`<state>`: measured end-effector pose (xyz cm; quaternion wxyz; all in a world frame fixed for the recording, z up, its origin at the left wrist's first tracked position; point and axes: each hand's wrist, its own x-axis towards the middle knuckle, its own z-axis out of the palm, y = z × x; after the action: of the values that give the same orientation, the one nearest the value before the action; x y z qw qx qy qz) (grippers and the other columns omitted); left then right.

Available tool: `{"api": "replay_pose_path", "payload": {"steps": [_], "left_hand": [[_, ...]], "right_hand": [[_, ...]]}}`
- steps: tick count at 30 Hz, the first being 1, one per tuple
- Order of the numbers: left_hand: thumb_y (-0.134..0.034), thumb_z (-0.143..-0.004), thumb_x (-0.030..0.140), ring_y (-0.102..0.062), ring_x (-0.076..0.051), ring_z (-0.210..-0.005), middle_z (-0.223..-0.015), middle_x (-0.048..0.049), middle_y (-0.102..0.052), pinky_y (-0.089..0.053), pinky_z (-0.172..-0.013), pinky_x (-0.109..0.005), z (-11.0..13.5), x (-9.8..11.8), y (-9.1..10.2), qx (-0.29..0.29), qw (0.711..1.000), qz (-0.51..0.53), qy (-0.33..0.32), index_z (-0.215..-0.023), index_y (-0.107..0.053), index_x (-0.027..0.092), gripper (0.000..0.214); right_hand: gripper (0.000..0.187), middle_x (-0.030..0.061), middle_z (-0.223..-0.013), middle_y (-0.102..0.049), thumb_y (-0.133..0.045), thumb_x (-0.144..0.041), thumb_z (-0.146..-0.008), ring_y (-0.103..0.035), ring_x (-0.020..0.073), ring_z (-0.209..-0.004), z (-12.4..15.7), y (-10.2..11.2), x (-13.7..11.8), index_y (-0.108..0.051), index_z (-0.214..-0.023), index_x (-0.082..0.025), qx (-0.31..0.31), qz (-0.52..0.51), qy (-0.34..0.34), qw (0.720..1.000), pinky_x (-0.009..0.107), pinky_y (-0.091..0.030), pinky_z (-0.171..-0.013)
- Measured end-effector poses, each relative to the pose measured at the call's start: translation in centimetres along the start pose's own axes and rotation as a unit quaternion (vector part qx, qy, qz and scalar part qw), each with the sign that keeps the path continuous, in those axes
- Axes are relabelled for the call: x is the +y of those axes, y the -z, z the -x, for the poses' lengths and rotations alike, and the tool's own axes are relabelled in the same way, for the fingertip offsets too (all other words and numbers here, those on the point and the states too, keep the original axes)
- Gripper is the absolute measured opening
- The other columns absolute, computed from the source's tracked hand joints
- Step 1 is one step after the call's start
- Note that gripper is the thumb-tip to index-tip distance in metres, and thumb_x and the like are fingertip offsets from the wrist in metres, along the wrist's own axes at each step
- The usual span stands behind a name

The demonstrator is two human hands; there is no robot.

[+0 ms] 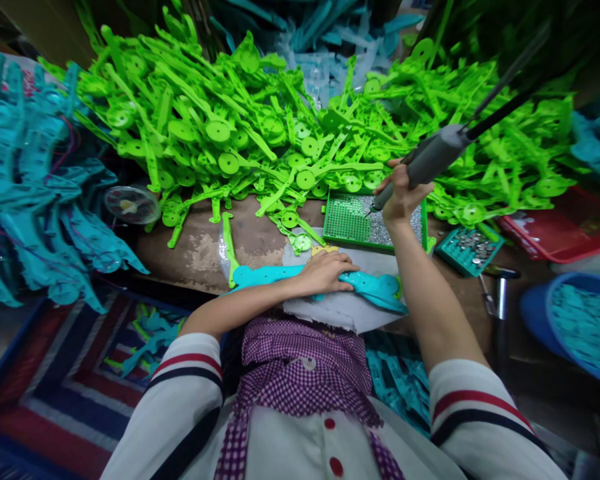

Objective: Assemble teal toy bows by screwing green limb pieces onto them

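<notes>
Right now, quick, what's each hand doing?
Left hand: lying over the turquoise plastic part; whether it grips can't be told.
Right hand: closed around the gray power screwdriver.

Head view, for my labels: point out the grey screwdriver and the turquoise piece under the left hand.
Grey screwdriver (436,157): head view, on its body.
Turquoise piece (376,288): head view, on its right portion.

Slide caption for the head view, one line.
Left hand on a blue part, right hand holding a driver over a green tray, green parts heaped behind.
</notes>
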<state>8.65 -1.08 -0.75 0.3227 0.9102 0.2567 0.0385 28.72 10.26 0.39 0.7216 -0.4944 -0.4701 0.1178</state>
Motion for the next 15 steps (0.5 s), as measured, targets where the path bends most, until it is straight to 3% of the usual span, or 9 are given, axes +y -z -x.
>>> {"api": "replay_pose_path", "payload": {"steps": [5, 8, 10, 12, 13, 15], "left_hand": [[-0.076, -0.087, 0.044, -0.058, -0.029, -0.125, -0.133, -0.0085, -0.065, -0.044, -0.103, -0.046, -0.5, -0.4, 0.7, -0.008, 1.000, 0.013, 0.002, -0.136, -0.063, 0.024, 0.055], [-0.080, -0.081, 0.048, -0.056, -0.031, -0.127, -0.137, -0.0135, -0.062, -0.044, -0.106, -0.050, 1.3, 0.9, 2.0, 0.054, 0.995, 0.087, -0.016, -0.137, -0.061, 0.021, 0.065], [-0.078, -0.082, 0.050, -0.057, -0.030, -0.126, -0.134, -0.0127, -0.063, -0.045, -0.108, -0.050, 3.4, 3.1, 2.3, 0.098, 0.975, 0.195, -0.049, -0.133, -0.063, 0.022, 0.060], [-0.076, -0.084, 0.049, -0.063, -0.025, -0.114, -0.118, -0.0088, -0.070, -0.050, -0.102, -0.046, 5.1, 6.5, 1.2, 0.065, 0.929, 0.356, -0.071, -0.122, -0.068, 0.024, 0.046], [-0.078, -0.083, 0.047, -0.067, -0.022, -0.102, -0.112, -0.0080, -0.072, -0.054, -0.094, -0.041, 5.4, 8.4, 0.0, 0.005, 0.892, 0.449, -0.050, -0.122, -0.068, 0.023, 0.046], [-0.079, -0.082, 0.039, -0.067, -0.017, -0.083, -0.098, -0.0068, -0.072, -0.056, -0.080, -0.035, 4.3, 12.0, -3.3, -0.086, 0.774, 0.624, 0.070, -0.122, -0.066, 0.019, 0.047]], "right_hand": [[0.050, 0.0005, -0.074, -0.061, -0.063, -0.070, -0.080, -0.052, 0.0080, -0.041, -0.7, 1.7, -5.9, -0.060, -0.084, -0.021, 0.066, -0.030, 0.020, 0.997, 0.027, -0.042, -0.038], [0.050, -0.0029, -0.065, -0.057, -0.064, -0.070, -0.078, -0.048, 0.0068, -0.037, 0.4, 5.1, -9.8, -0.059, -0.083, -0.020, 0.089, -0.032, 0.013, 0.995, 0.024, -0.038, -0.035], [0.050, -0.0062, -0.054, -0.050, -0.063, -0.070, -0.078, -0.048, 0.0094, -0.035, 2.0, 7.8, -12.2, -0.059, -0.083, -0.020, 0.071, -0.031, -0.013, 0.997, 0.024, -0.038, -0.034], [0.049, -0.0070, -0.046, -0.049, -0.063, -0.070, -0.077, -0.049, 0.0118, -0.033, 3.9, 10.2, -14.1, -0.059, -0.080, -0.020, 0.048, -0.029, -0.036, 0.998, 0.024, -0.039, -0.033], [0.049, -0.0065, -0.045, -0.050, -0.064, -0.069, -0.076, -0.049, 0.0127, -0.033, 4.9, 11.2, -14.9, -0.060, -0.079, -0.020, 0.041, -0.023, -0.047, 0.998, 0.024, -0.039, -0.033], [0.047, -0.0051, -0.044, -0.053, -0.066, -0.067, -0.073, -0.049, 0.0134, -0.033, 6.7, 12.3, -16.2, -0.061, -0.074, -0.020, 0.047, -0.007, -0.072, 0.996, 0.024, -0.038, -0.032]]}}
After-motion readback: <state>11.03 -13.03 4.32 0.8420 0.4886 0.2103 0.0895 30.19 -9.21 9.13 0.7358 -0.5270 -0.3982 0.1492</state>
